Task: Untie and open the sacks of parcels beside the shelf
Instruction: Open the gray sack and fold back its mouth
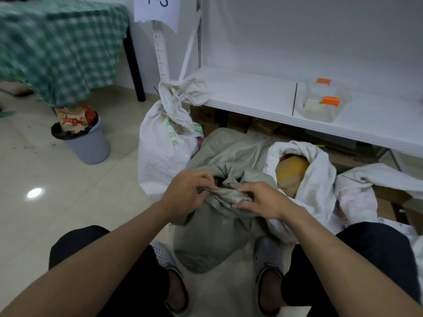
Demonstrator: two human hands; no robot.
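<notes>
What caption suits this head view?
Left hand and right hand grip the bunched neck of the grey sack; tied white sack and opened sack flank it.

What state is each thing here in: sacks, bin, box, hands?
Grey sack: neck bunched shut.
Left white sack: knotted shut.
Right white sack: open, parcel showing.
Bin: stuffed above the rim.
Clear box: seemingly closed.
Left hand: grips grey sack's neck.
Right hand: grips grey sack's neck.
</notes>
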